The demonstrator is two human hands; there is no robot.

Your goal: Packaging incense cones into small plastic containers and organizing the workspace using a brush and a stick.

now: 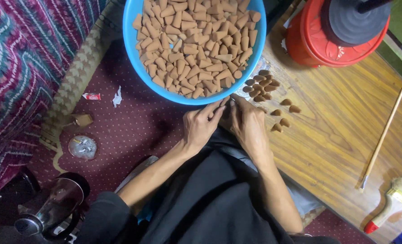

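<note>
A blue bowl (133, 47) heaped with tan cone-shaped pieces (196, 40) sits at the top centre. My left hand (200, 126) and my right hand (248, 124) meet just below its rim, fingertips pinched together on a small cone piece (225, 101). Darker brown cones (262, 86) lie in a cluster on the wooden board to the right of my hands, with several more loose ones (284, 115) nearby.
A red bucket (318, 43) with a dark lid stands top right. A thin wooden stick (384, 138) and a paintbrush (393, 203) lie on the wooden board (341, 135). A patterned cloth (25, 68), a small round dish (82, 147) and a metal kettle (52, 205) are left.
</note>
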